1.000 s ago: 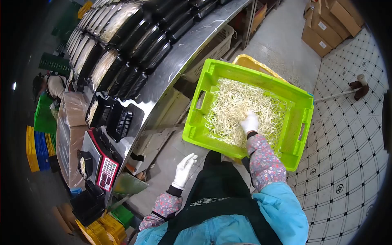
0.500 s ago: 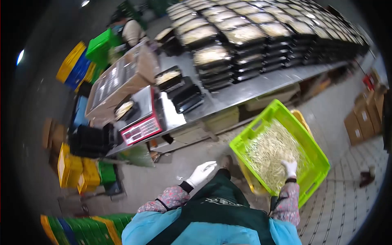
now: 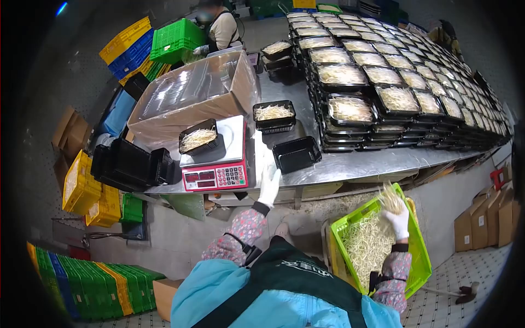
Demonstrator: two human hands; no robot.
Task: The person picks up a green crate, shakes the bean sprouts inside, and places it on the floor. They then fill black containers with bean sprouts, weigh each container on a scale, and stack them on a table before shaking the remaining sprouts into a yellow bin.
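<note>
My right hand [image 3: 397, 221] has just come up from the sprouts [image 3: 365, 246] in the green crate [image 3: 420, 261] at four o'clock, closed around a loose bunch [image 3: 389, 199]. My left hand [image 3: 269, 188] has swung to the worktop [image 3: 350, 165], open and apparently free, fingers towards twelve, between the scale [image 3: 214, 177] at nine and an empty black tray [image 3: 298, 154] at two.
</note>
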